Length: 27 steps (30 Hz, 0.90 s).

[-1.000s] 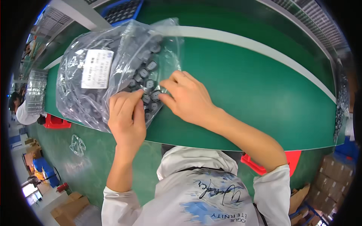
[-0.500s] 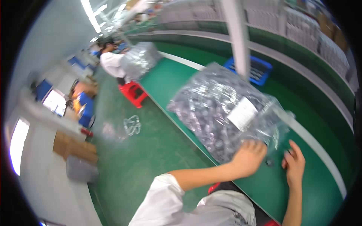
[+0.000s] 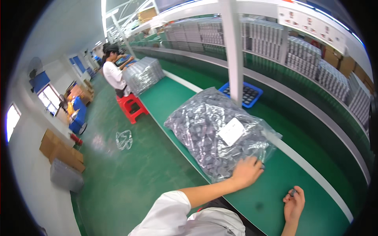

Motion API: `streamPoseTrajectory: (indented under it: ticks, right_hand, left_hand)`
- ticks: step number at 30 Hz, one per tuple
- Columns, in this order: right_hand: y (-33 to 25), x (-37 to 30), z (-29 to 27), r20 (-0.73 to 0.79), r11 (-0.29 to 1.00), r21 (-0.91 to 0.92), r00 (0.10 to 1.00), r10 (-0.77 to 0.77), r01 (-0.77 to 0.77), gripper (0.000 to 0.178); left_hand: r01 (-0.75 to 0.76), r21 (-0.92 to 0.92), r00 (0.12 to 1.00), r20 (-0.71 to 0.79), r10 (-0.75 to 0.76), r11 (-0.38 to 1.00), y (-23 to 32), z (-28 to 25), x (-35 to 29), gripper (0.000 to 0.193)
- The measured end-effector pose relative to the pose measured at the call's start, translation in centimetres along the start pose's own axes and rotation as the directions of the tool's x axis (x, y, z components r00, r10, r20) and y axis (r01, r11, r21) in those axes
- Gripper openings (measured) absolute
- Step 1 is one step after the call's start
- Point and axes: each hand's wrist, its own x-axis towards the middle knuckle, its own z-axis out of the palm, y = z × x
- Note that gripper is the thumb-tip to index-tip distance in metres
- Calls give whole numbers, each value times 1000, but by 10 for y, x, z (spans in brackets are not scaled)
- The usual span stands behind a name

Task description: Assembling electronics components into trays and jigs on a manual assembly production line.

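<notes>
A large clear plastic bag (image 3: 193,129) full of small grey parts lies on the green work table, with a white label (image 3: 231,131) on top. My left hand (image 3: 247,172) is at the bag's near right end, fingers curled, a small dark grey part (image 3: 262,166) showing at the fingertips. To the right, over the table, my right hand (image 3: 294,204) pinches a small grey part (image 3: 293,192) between thumb and fingers. A blurred dark spot (image 3: 259,205) shows on the table between my hands; I cannot tell what it is.
Behind a white post (image 3: 232,55) sits a blue tray (image 3: 248,94) of round dark parts. Farther along the table a co-worker (image 3: 114,72) works beside another bag (image 3: 143,72). A red stool (image 3: 132,108) and cartons (image 3: 61,149) stand on the floor. Stacked grey trays (image 3: 264,37) fill the back shelf.
The view has shifted, so the bag appears lower and farther left. My right hand has drawn away from the bag and its fingers have closed on a small grey part. My left hand stays by the bag.
</notes>
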Motion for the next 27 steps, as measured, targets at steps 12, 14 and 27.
streamPoseTrajectory:
  ticks: [12,14,27]
  right_hand:
    - [15,-12,12,-66,973,202,989,131,-115,28]
    - [33,-19,20,30,915,357,981,192,-190,35]
    - [31,-31,14,-47,856,499,991,-127,134,45]
  left_hand:
    - [72,-421,958,-222,-180,904,25,-19,31,35]
    - [-112,-553,947,-310,-80,825,66,-29,36,35]
    - [-423,-753,870,-183,457,505,144,37,10,49]
